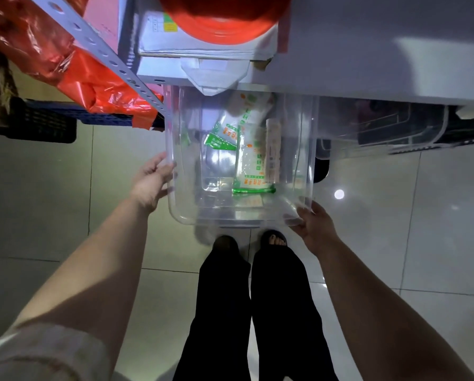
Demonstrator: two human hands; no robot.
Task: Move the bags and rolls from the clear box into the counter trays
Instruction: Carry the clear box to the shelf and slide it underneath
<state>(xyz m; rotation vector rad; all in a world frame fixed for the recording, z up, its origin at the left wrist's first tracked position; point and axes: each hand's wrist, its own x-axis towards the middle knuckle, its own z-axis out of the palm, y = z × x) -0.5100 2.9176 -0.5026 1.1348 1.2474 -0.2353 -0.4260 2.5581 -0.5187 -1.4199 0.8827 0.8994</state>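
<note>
Left hand [152, 181]: fingers curl over clear box [185, 149], left rim.
Right hand [317, 228]: fingers clamp near-right corner.
Bags [253, 163]: inside, between both hands.

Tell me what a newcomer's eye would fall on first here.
First comes the clear box in the middle, just below the edge of the white counter. The left hand grips its left side and the right hand its near right corner. Inside it, toward the right, lie green-and-white packets. Bright red plastic bags fill the upper left, and a red roll lies on white cartons at the top.
</note>
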